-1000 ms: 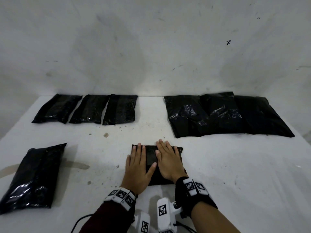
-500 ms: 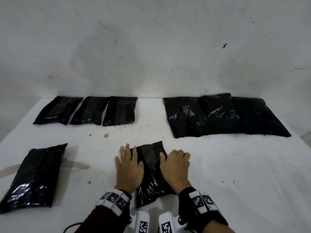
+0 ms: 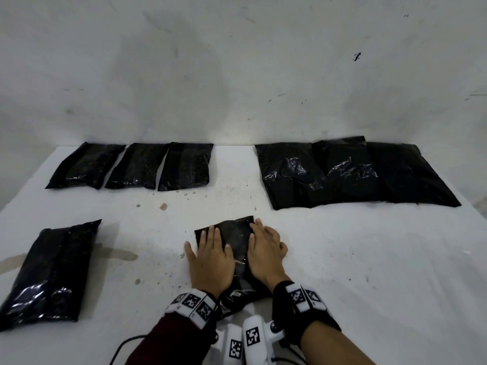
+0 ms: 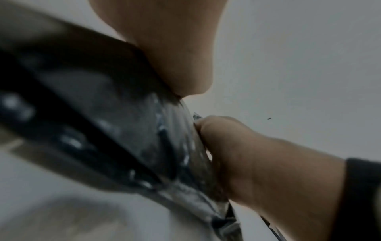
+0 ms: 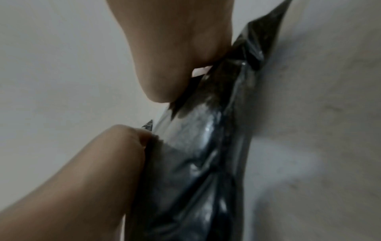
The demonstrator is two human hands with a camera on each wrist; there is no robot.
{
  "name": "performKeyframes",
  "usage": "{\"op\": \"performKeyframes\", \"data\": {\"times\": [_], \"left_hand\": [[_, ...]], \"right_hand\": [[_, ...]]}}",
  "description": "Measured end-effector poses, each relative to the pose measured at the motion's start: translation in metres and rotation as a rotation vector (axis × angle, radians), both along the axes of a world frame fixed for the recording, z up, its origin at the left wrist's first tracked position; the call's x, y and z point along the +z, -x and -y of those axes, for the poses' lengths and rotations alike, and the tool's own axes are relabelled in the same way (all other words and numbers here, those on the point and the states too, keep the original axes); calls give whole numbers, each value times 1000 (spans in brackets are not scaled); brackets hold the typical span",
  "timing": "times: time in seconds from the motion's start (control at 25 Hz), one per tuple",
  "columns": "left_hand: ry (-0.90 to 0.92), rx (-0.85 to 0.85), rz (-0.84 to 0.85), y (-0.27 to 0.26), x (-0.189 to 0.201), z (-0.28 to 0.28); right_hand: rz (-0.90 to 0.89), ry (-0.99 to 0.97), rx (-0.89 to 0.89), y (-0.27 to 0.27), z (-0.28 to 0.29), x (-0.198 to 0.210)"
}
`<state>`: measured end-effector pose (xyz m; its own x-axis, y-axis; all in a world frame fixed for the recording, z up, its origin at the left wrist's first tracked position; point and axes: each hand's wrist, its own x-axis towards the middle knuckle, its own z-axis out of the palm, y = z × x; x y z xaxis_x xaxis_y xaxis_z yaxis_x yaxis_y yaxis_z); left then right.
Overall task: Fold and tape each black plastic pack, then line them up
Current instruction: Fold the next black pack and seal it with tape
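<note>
A black plastic pack (image 3: 237,233) lies lengthwise on the white table (image 3: 342,272), close to me at the centre. My left hand (image 3: 208,255) rests flat on its left half and my right hand (image 3: 264,248) lies flat on its right half, with the fingers straight. The left wrist view shows the glossy pack (image 4: 115,124) blurred, with my right hand (image 4: 268,163) pressed against it. In the right wrist view the pack (image 5: 198,146) has both thumbs against it. No tape shows in any view.
Three small folded packs (image 3: 137,165) stand in a row at the back left. Larger overlapping black packs (image 3: 345,175) lie at the back right. One more pack (image 3: 50,270) lies at the near left, beside a brown stain. A white wall rises behind the table.
The pack lay crosswise under both flat hands, then was turned lengthwise with the hands at its sides. Now both hands lie flat on top of it again.
</note>
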<state>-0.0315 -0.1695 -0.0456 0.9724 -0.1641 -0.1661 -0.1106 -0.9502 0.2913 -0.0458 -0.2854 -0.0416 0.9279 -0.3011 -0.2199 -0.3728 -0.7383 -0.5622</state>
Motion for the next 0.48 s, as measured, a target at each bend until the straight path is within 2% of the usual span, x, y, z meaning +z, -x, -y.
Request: {"op": "performKeyframes", "data": {"times": [0.08,0.16,0.24,0.28,0.36,0.48], "left_hand": [[-3,-132,124,-8,0,-3],[67,-369,67,-22,-1,-10],[71,-436,-129,-30,3,-13],[24,-411,-115,-31,2,-11],[-40,-255,-44,-23,-1,-3],[-93,75,-100,-4,14,12]], "right_hand": [[3,20,0,-4,0,5],[-27,73,115,-4,1,5],[-57,119,242,-1,2,2],[-58,144,279,-3,5,2],[-44,251,306,-12,10,4],[2,366,103,-17,15,14]]}}
